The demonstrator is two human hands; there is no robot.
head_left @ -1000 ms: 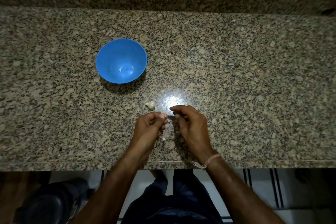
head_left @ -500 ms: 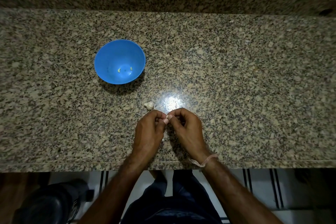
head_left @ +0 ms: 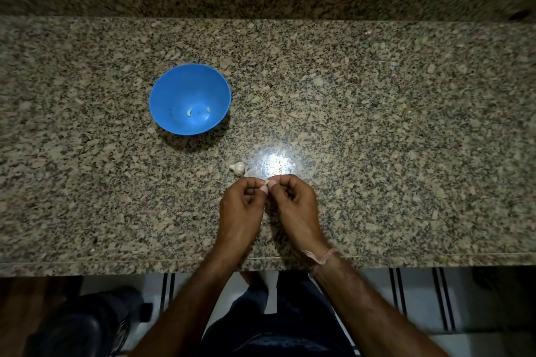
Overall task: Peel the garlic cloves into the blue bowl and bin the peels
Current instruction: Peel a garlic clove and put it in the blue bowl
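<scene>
A blue bowl (head_left: pixel 162 101) stands on the granite counter, left of centre, with two small peeled cloves (head_left: pixel 189 113) on its bottom. A pale garlic piece (head_left: pixel 237 168) lies on the counter just beyond my left hand. My left hand (head_left: pixel 242 206) and my right hand (head_left: pixel 293 203) are together near the front edge, fingertips touching. Both pinch one small garlic clove (head_left: pixel 266 182), mostly hidden by the fingers.
The speckled granite counter (head_left: pixel 377 124) has a raised back ledge under a wooden wall. Its front edge runs just below my wrists. A dark bin-like object (head_left: pixel 81 324) stands on the floor at lower left. A bright light glare sits beyond my hands.
My two hands have closed together, so the fingertips now meet on the clove. The view has shifted slightly. The bowl and loose garlic piece stay put.
</scene>
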